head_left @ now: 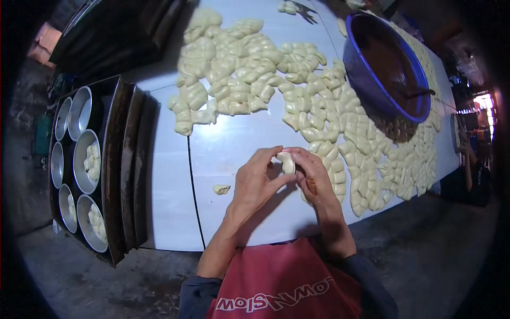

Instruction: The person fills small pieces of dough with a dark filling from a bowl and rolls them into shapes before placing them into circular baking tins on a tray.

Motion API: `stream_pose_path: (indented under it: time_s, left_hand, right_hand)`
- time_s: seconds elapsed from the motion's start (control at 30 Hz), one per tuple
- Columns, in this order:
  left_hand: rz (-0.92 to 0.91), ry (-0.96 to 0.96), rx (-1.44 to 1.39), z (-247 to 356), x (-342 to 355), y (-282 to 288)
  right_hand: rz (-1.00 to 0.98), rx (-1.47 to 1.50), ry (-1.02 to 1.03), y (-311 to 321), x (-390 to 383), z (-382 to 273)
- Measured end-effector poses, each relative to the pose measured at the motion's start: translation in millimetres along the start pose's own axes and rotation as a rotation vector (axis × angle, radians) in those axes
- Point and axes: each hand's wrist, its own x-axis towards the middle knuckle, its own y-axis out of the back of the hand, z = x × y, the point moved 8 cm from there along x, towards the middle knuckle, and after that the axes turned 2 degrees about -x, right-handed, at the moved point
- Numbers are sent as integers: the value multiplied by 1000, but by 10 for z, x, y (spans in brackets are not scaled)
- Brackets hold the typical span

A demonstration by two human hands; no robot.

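Note:
Between my two hands, a small pale piece of dough (pixel 287 162) is held up over the table. My left hand (pixel 255 178) pinches its left side with thumb and fingers. On the other side my right hand (pixel 313 173) closes round it, with a brown smear near the base of the fingers. A small scrap of dough (pixel 221 189) lies on the white tabletop (pixel 170 196), left of my left hand. Beyond and right of my hands spreads a wide mass of shaped dough pieces (pixel 313 114), packed side by side.
A blue basin (pixel 366 90) with brown filling and a utensil (pixel 419 93) stands among the dough at the right. At the left, a dark tray (pixel 114 175) carries several round metal tins (pixel 79 114), some with dough balls. Another person's hand (pixel 465 146) shows at the far right.

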Motion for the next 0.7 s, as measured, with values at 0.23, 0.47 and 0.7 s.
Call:
stream_pose_path:
  time_s: [0.23, 0.47, 0.7]
  left_hand:
    - [-23, 270, -248, -231, -138, -90]
    - [48, 399, -605, -445, -559, 82]
    - [272, 1, 568, -580, -944, 788]
  right_hand:
    - [5, -404, 436, 4, -149, -32]
    - [88, -221, 131, -33, -188, 146]
    - [-93, -305, -9, -506, -87, 354]
